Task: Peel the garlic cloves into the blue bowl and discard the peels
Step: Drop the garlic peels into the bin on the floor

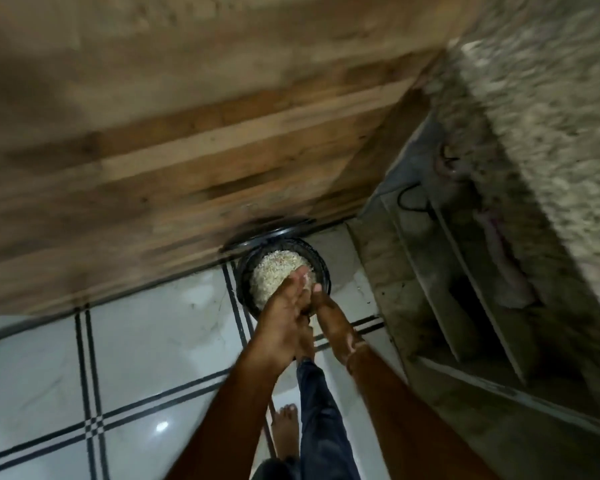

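Left hand [284, 320] and right hand [331, 322] palm to palm, fingers [299, 277] straight, unclenched, over far black bin [244, 277] heaped with garlic peels [274, 275]. Risk: light peels clinging to fingers or drifting onto floor [153, 341].

Dim, motion-blurred view, with one glare spot on the tiles [146, 341].

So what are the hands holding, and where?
Cannot tell for sure: left hand and right hand meet over the round black bin of pale peels, a pale scrap between the fingers.
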Demonstrator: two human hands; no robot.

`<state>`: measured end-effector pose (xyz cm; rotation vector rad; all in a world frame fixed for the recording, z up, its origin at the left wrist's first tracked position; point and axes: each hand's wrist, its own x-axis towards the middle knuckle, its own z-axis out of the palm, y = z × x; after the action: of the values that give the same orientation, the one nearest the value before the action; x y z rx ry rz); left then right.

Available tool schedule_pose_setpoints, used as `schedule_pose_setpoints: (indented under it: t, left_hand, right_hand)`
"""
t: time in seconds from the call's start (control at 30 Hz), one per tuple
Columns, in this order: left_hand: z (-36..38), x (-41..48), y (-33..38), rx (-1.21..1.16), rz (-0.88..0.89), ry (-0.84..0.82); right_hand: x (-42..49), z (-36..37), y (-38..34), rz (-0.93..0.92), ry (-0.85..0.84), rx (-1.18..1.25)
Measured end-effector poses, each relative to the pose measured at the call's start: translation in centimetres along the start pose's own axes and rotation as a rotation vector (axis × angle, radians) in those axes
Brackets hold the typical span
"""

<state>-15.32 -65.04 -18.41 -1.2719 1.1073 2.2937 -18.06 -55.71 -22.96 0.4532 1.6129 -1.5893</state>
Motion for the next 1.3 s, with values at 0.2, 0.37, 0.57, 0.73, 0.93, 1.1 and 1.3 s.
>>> schedule_pose_setpoints:
  t: [0.2,0.37,0.57,0.73,0.93,1.1,1.3]
  left_hand:
    - [5.1,-12.8,-2.1,0.787,0.382,0.077]
    - [10.9,-18.8,-6.4,1.108,0.567,-0.036]
    - [20.1,-22.6,-14.2,1.302,0.729,-0.280]
    - [29.3,-24.9,-23.3,1.367,0.776,-0.414]
    - [36.6,-26.6,-33.6,1.422,0.767,-0.524]
    - [40.2,-26.7,-38.5,1.535,0.780,-0.580]
    - [43.4,-24.4,-41.6,1.624,0.986,-0.403]
  right_hand:
    - [-16.8,-5.6,-4.4,-0.316,0.179,-0.142]
    - [-27.5,-13.1,-1.5,-0.557,0.482,-0.238]
    - [-36.3,-24.4,3.2,-0.616,0.765,-0.400]
    - [-41.9,-34.9,8.5,-0.519,0.918,-0.451]
    - [-46.5,-45.4,14.4,-0.444,0.980,-0.455]
    - [-48.5,-50.3,17.1,-0.421,1.063,-0.412]
    - [-49.3,-54.8,18.8,-0.298,1.168,-0.374]
